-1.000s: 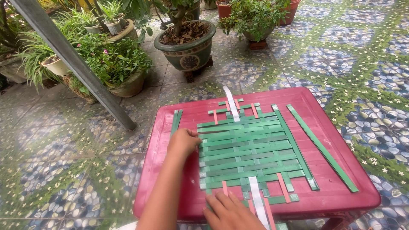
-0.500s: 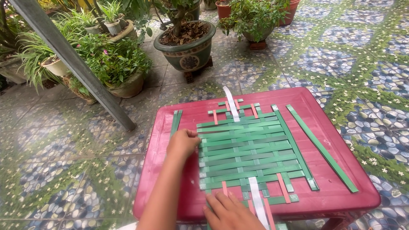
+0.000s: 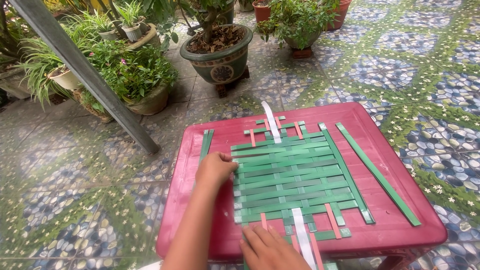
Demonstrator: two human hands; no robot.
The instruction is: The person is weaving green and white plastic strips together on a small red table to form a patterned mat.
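Woven mat of flat green strips [image 3: 295, 182], well advanced, lies mid-way across the red plastic surface [image 3: 220, 137].
Left hand [image 3: 215, 169] presses curled fingers on its left edge; right hand [image 3: 270, 248] lies flat on the near strip ends, gripping nothing. Two loose green strips [image 3: 377, 172] wait unwoven alongside.

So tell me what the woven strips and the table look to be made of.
Strips: probably plastic strapping or stiff paper; flat, thin and even in width, with a slight sheen.
Table: likely moulded plastic; one red glossy piece with a rounded raised rim.
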